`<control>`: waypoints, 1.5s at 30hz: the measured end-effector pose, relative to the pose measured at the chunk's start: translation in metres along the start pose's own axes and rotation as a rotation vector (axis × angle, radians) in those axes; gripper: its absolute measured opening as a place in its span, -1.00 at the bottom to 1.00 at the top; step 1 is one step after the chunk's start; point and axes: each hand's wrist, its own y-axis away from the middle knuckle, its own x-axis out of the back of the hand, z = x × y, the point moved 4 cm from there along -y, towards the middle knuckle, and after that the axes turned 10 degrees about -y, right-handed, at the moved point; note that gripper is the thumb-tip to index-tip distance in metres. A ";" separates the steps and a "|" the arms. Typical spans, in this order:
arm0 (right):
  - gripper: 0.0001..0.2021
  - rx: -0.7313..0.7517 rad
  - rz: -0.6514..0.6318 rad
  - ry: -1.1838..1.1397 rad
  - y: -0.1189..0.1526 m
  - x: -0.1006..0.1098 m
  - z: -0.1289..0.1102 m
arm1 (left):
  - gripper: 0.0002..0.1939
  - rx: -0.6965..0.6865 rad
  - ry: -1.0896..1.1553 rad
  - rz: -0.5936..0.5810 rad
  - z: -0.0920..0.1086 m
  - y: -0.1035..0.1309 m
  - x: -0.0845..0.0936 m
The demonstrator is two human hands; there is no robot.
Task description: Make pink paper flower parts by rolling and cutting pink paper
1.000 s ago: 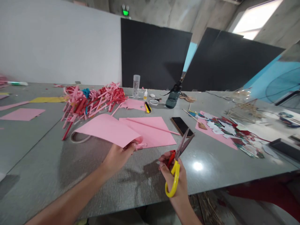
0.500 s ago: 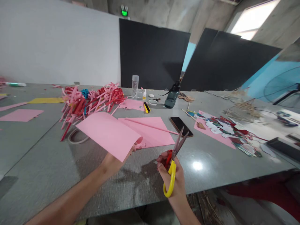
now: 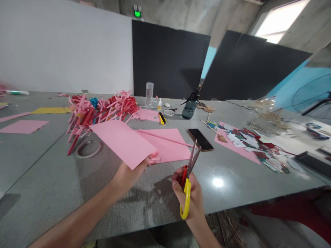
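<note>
Facing a tinted bottle (image 3: 189, 109), left fingers (image 3: 146, 161) clasp pink paper (image 3: 124, 143), right fingers (image 3: 178, 173) grip scissors (image 3: 187, 187).

Left of the left hand (image 3: 134, 172), a tape roll (image 3: 88, 156) lies flat on the counter (image 3: 240, 187), near a heap of pink and red paper strips (image 3: 103, 110) farther out. Straight beyond that hand stand a clear bottle (image 3: 149, 95) and a small glue bottle (image 3: 159, 104), with a yellow-and-black cutter (image 3: 162, 119) lying just nearer. Beyond the right hand (image 3: 195, 197) lies a phone (image 3: 203, 139), with a dark bottle (image 3: 189, 109) upright farther back. Off to that hand's right, paper cutouts (image 3: 241, 140) spread out, with thin sticks (image 3: 267, 124) behind.
</note>
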 end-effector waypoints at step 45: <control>-0.79 0.110 0.174 0.535 -0.082 0.031 -0.015 | -0.74 -0.237 -0.532 -0.114 0.016 0.005 -0.003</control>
